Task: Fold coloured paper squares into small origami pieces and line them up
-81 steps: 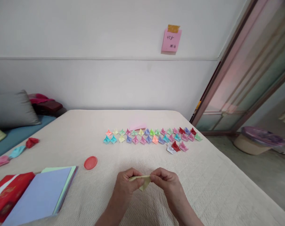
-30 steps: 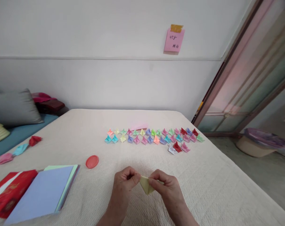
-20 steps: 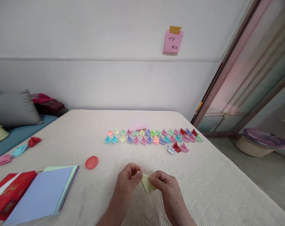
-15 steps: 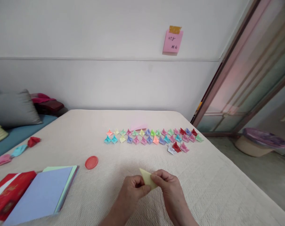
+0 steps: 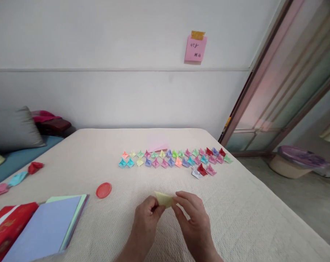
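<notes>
A small folded piece of pale yellow paper is held between my two hands, low in the middle of the view above the covered table. My left hand pinches its left end between thumb and fingers. At the right end, my right hand grips the paper with thumb and fingertips. Beyond the hands, rows of small folded paper boats in many colours stand on the table, with a white, a red and a pink one in front at the right.
A stack of coloured paper sheets lies at the left beside a red packet. Nearby are a round red lid and several fabric-like pieces. A pink sheet lies behind the boats. A covered bin stands on the floor, right.
The yellow paper has turned flatter and shifted slightly left and up with both hands. My right hand's fingers have moved to its right tip. The whole view has shifted slightly.
</notes>
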`<state>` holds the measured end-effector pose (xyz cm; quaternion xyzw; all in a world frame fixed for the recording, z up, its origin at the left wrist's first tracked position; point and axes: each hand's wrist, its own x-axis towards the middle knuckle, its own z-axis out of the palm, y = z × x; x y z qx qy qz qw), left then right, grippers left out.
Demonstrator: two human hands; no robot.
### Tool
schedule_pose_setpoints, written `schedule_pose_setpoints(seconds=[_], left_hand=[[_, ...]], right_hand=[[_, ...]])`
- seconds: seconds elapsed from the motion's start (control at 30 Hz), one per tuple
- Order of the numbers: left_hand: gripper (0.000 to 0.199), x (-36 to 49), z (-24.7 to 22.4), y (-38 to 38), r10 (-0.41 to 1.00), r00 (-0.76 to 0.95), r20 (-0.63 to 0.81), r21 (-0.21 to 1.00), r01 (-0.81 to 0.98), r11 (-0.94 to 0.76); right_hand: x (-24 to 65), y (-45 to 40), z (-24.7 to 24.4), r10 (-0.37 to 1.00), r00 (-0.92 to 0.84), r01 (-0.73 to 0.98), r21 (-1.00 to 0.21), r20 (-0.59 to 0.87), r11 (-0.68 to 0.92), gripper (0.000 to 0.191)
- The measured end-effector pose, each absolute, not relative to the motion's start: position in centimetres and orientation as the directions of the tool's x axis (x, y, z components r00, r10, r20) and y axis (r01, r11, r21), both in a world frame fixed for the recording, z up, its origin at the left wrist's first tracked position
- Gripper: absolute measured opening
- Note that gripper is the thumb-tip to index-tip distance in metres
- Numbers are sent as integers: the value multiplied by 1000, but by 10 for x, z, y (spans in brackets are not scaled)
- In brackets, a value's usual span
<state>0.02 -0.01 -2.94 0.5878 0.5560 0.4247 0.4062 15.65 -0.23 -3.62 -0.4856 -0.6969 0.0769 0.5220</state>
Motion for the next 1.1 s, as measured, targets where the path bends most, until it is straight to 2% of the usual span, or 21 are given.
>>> schedule_pose_setpoints(seconds=[0.07,0.13,0.2,0.37,0.47,0.53,0.63,0.7,0.77,0.83,0.9,0.93,1.0,1.1], left_hand=[[20,1,-28,-1,996,7,89,933,350,-86],[19,2,-27,-3,992,13,124,919,376,-120],[18,2,-27,-4,987,38,155,905,396,-157],[18,0,-31,-5,958,154,242,847,448,-286],[17,-1,-30,-4,951,194,241,831,465,-305],[17,-2,-29,-3,958,200,206,849,451,-277],[26,-4,-25,-1,966,250,72,942,300,-148],[32,-5,-22,0,956,293,-25,998,67,5],[36,-5,-22,0,945,314,-94,960,-222,170],[29,-3,-23,-1,936,324,-140,856,-435,279],[14,1,-25,-3,920,353,-169,783,-519,342],[13,2,-25,-4,913,368,-177,768,-528,362],[24,5,-26,-6,898,399,-186,757,-525,390],[24,6,-25,-6,901,395,-179,748,-541,386]], right_hand=[[156,-4,-35,747,-9,625,-580,664,523,15],[154,-5,-34,768,-7,614,-604,641,509,9],[153,-5,-32,810,9,572,-668,586,476,4],[152,-4,-27,928,36,393,-860,370,327,8],[153,-1,-24,968,4,287,-928,251,239,4],[154,0,-22,980,-13,219,-956,197,195,9],[157,2,-20,995,-40,76,-993,90,93,11],[158,3,-19,995,-100,-63,-998,-7,-13,13],[158,3,-19,983,-167,-209,-972,-75,-110,17],[155,2,-20,972,-207,-329,-928,-109,-174,18],[151,2,-21,964,-234,-412,-886,-126,-215,19],[149,1,-22,960,-246,-441,-866,-135,-235,18],[145,0,-23,954,-256,-474,-839,-158,-266,17],[143,-2,-25,953,-241,-483,-829,-183,-281,16]])
